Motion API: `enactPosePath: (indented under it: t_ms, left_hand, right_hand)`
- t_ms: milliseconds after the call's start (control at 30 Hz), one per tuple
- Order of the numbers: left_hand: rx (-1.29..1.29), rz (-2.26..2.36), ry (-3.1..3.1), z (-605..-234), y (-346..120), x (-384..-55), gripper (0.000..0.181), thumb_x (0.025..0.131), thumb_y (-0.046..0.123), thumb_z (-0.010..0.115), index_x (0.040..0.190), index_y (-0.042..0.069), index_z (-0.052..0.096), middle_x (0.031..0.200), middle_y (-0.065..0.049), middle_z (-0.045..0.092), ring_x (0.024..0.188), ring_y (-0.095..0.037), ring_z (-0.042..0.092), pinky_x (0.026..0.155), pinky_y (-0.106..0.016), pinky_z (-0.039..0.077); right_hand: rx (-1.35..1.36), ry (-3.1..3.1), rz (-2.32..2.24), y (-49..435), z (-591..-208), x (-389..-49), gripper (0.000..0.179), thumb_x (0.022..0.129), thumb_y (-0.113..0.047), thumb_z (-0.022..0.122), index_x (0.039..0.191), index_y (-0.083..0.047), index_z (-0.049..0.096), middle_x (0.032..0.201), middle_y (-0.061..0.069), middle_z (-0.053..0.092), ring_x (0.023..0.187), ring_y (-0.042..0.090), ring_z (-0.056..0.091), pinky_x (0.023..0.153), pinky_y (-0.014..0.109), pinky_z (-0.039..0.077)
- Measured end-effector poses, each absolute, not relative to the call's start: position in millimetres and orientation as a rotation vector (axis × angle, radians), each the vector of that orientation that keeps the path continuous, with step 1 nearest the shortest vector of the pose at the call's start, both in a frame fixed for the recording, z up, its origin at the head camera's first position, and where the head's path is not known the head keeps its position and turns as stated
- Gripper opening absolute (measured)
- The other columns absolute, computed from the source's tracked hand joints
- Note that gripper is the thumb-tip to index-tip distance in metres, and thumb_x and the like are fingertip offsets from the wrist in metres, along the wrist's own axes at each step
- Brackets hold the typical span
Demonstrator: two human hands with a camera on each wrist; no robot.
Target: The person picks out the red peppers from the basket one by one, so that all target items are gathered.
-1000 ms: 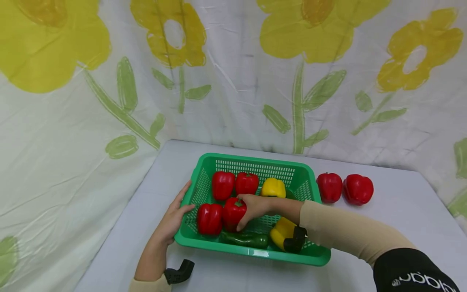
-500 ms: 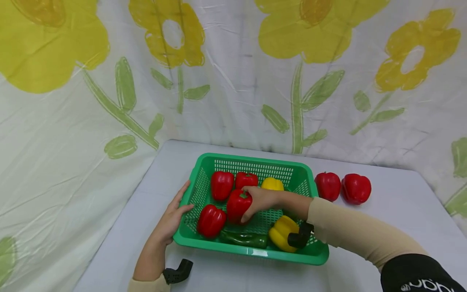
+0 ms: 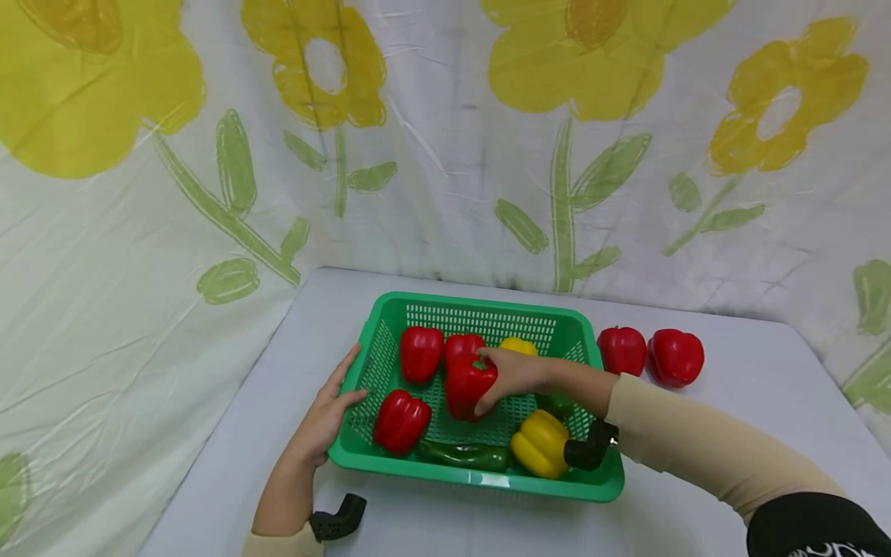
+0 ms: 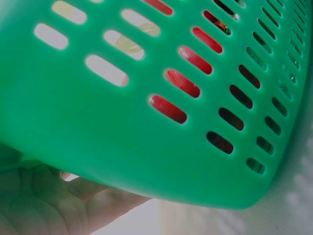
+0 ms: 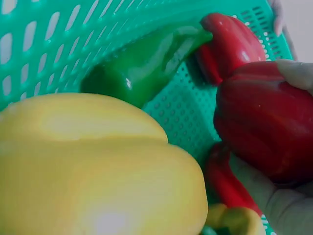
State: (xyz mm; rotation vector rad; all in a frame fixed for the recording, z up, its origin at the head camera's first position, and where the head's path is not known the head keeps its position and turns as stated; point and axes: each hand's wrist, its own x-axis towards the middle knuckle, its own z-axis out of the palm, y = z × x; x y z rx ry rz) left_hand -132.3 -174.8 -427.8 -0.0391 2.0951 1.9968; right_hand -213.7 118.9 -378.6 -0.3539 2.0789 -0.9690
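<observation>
The right hand (image 3: pixel 513 375) grips a red bell pepper (image 3: pixel 462 393) inside the green plastic basket (image 3: pixel 390 464). Fingers and thumb wrap the pepper's sides, as the right wrist view also shows. The left hand (image 3: pixel 320 419) holds the basket's left rim, thumb over the edge and fingers along the outside. Around the held pepper lie a red pepper (image 3: pixel 401 422) at front left, two more red ones (image 3: pixel 421 354) behind, a long green pepper (image 3: pixel 465 456) along the front, and a yellow bell pepper (image 3: pixel 541 444) near the right wrist. The forearm partly hides another green pepper (image 3: pixel 554 404).
Two red bell peppers (image 3: pixel 675 357) sit on the white table (image 3: pixel 411 522), just right of the basket. A second yellow pepper (image 3: pixel 518 346) lies at the basket's back. A curtain with painted flowers (image 3: pixel 445 155) hangs behind the table.
Holding the red bell pepper, the right hand has shifted rightward and slightly back within the basket. The front-left red pepper has tilted. The left hand stays on the rim.
</observation>
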Motion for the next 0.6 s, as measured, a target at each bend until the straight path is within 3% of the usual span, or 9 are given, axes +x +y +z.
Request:
enactPosePath:
  t_ms: [400, 600]
  left_hand:
    - [-0.027, 2.001, 2.091, -427.8, -175.2, -132.5, 0.065, 0.095, 0.006, 0.036, 0.149, 0.034, 0.013, 0.157, -0.002, 0.006, 0.139, -0.032, 0.021, 0.102, -0.054, 0.034]
    - [-0.034, 1.996, 2.101, -428.0, -174.7, -132.1, 0.065, 0.096, 0.006, 0.036, 0.149, 0.034, 0.013, 0.157, -0.002, 0.007, 0.139, -0.033, 0.021, 0.102, -0.055, 0.034]
  right_hand:
    - [-0.367, 2.134, -1.009, 142.0, -370.9, -218.2, 0.089, 0.069, -0.020, 0.078, 0.140, -0.002, 0.027, 0.130, 0.016, 0.045, 0.108, 0.028, 0.049, 0.085, 0.040, 0.051]
    - [-0.355, 2.151, -1.032, 154.5, -367.2, -217.9, 0.090, 0.070, -0.021, 0.078, 0.141, -0.002, 0.025, 0.132, 0.018, 0.043, 0.111, 0.030, 0.048, 0.085, 0.039, 0.051]
